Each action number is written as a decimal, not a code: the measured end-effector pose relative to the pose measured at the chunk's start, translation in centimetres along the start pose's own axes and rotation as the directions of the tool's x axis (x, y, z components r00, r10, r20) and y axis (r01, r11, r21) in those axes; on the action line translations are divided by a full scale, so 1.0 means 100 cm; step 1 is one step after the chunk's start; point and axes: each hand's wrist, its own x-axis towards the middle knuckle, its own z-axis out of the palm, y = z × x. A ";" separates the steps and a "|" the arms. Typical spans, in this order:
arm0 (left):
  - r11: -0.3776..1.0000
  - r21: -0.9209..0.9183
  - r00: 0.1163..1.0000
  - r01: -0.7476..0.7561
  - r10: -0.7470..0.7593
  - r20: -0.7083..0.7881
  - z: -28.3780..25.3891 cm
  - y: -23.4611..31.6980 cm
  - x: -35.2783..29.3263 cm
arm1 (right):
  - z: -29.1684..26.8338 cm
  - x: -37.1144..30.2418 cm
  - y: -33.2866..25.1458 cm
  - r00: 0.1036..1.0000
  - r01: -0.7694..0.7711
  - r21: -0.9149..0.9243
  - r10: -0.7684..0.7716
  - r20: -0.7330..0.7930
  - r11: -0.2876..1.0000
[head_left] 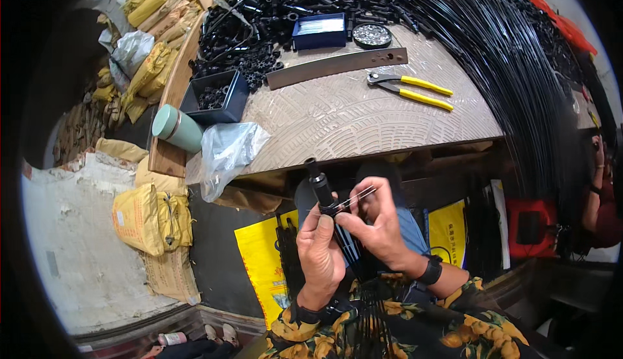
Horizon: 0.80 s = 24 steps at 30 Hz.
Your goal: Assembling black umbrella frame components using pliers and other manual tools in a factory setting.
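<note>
- I see the left hand [320,258] low at centre, closed round a black tubular part [319,185]; the part tilts toward the upper left, mid-frame;
- I make out the right hand [378,230] just right of it, fingertips pinching thin wire [359,195] beside the part;
- beyond, on the table [311,125], I have yellow-handled pliers [425,99] right of upper centre, near a brown strip [331,69];
- upper left, a dark box [236,99] holds small black pieces; a green bottle [178,129] lies just beside it;
- upper right, black rods [500,67] sweep down.

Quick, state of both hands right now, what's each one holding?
Left hand: closed, holding the black tubular piece.
Right hand: curled, fingers holding thin wires beside that piece.
</note>
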 end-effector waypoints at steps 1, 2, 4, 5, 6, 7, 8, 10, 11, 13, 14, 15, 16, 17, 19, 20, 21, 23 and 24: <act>1.000 0.003 1.000 0.005 -0.005 -0.020 -0.004 0.000 -0.001 | 0.002 -0.003 0.002 0.999 -0.037 0.107 0.034 0.030 0.994; 1.000 0.015 1.000 0.007 -0.007 -0.017 -0.007 0.000 0.000 | 0.000 -0.001 0.006 0.991 -0.096 0.165 0.080 0.104 0.982; 1.000 -0.029 1.000 -0.011 0.012 0.018 -0.012 0.004 -0.001 | -0.003 -0.002 0.010 0.978 -0.156 0.232 0.117 0.174 0.960; 1.000 -0.017 1.000 -0.008 0.008 0.021 -0.012 0.006 -0.001 | -0.004 -0.004 0.008 0.974 -0.169 0.210 0.131 0.184 0.963; 0.999 -0.036 1.000 0.014 -0.014 0.024 -0.010 0.007 -0.002 | -0.004 -0.005 0.007 0.970 -0.182 0.185 0.146 0.194 0.966; 0.998 -0.056 0.999 0.037 -0.035 0.029 -0.009 0.008 -0.002 | -0.002 -0.006 0.004 0.971 -0.180 0.194 0.143 0.191 0.964; 0.999 -0.028 0.998 0.040 -0.038 0.043 -0.010 0.009 -0.001 | 0.000 -0.007 0.001 0.973 -0.163 0.155 0.132 0.192 0.974; 0.999 -0.017 0.997 0.044 -0.043 0.061 -0.010 0.009 -0.001 | 0.000 -0.009 -0.001 0.975 -0.144 0.120 0.120 0.188 0.982; 0.999 -0.014 0.996 0.046 -0.045 0.077 -0.010 0.009 0.000 | 0.001 -0.010 -0.001 0.975 -0.129 0.079 0.112 0.189 0.988; 1.000 0.012 0.998 0.029 -0.030 0.056 -0.012 0.009 -0.004 | 0.002 -0.010 0.000 0.977 -0.114 0.044 0.104 0.188 0.992; 0.999 0.034 0.999 0.008 -0.010 0.033 -0.013 0.008 -0.005 | 0.001 -0.007 -0.001 0.966 -0.144 0.050 0.130 0.225 0.988; 0.999 0.036 0.999 0.014 -0.015 0.036 -0.013 0.008 -0.006 | 0.000 -0.006 -0.001 0.954 -0.173 0.054 0.154 0.259 0.983; 0.999 0.053 1.000 0.007 -0.008 0.027 -0.013 0.007 -0.006 | 0.001 -0.008 0.000 0.955 -0.172 0.055 0.153 0.253 0.984; 0.997 0.071 1.000 0.000 -0.001 0.017 -0.012 0.006 -0.007 | 0.002 -0.010 0.002 0.959 -0.168 0.092 0.142 0.244 0.981; 0.997 0.079 0.999 -0.028 0.025 0.037 -0.014 0.003 -0.009 | 0.004 -0.010 0.005 0.964 -0.162 0.134 0.128 0.231 0.978; 0.995 0.083 0.997 -0.060 0.056 0.053 -0.015 0.002 -0.009 | 0.004 -0.008 0.007 0.961 -0.148 0.154 0.105 0.256 0.977; 0.995 0.084 0.997 -0.057 0.053 0.053 -0.014 0.000 -0.010 | 0.003 -0.006 0.008 0.956 -0.137 0.172 0.085 0.282 0.975; 0.986 0.128 0.994 -0.106 0.102 0.036 -0.012 -0.002 -0.010 | -0.004 0.000 0.010 0.918 -0.221 0.171 0.145 0.369 0.960; 0.973 0.186 0.991 -0.137 0.131 0.039 -0.013 -0.003 -0.009 | -0.004 0.001 0.014 0.904 -0.264 0.213 0.164 0.394 0.941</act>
